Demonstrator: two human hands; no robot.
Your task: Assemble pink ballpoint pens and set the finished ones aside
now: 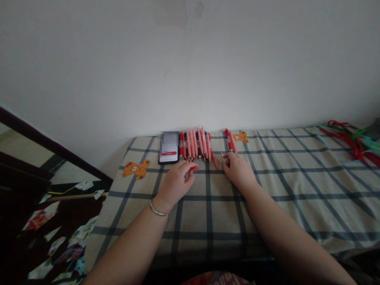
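1. Left hand (175,182) rests on the checked surface (282,178), fingers curled, pinching a small red piece (195,169) at the fingertips.
2. Right hand (239,172) lies palm down just beside it, fingers bent; I cannot tell whether it grips anything.
3. A loose pen (215,161) lies between the two hands, at the near edge of the row of pens (196,144), pink and red, packed side by side by the wall.
4. Phone (169,147) sits at the row's left end; a pair of pens (230,141) lies apart, just beyond the right hand.
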